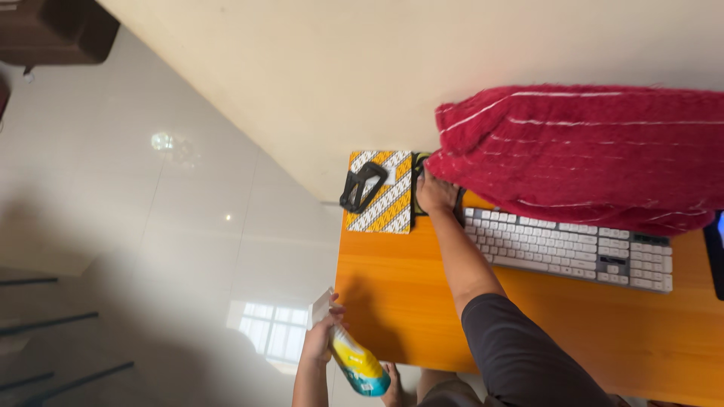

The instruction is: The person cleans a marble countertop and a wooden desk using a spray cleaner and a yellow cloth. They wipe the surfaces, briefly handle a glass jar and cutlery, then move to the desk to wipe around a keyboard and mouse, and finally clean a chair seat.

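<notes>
While the left hand point(320, 341) is wrapped around the neck of a yellow and teal plastic spray bottle point(354, 360), held off the orange wooden desk's point(407, 294) edge, the bottle looks light, rigid, possibly slick; neck is the surest hold. Right hand point(435, 193) presses on the desk beside a yellow patterned pouch point(381, 192), below a red towel point(588, 151); cannot tell if it grips anything. 1 white keyboard point(573, 245) just right.

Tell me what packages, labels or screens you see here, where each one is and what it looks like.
Spray bottle: in left hand, off the desk's near edge; yellow and teal label, white trigger.
Patterned box: desk's far left corner; flat, yellow, white and black stripes.
Screen: right frame edge; dark, mostly cut off.
</notes>
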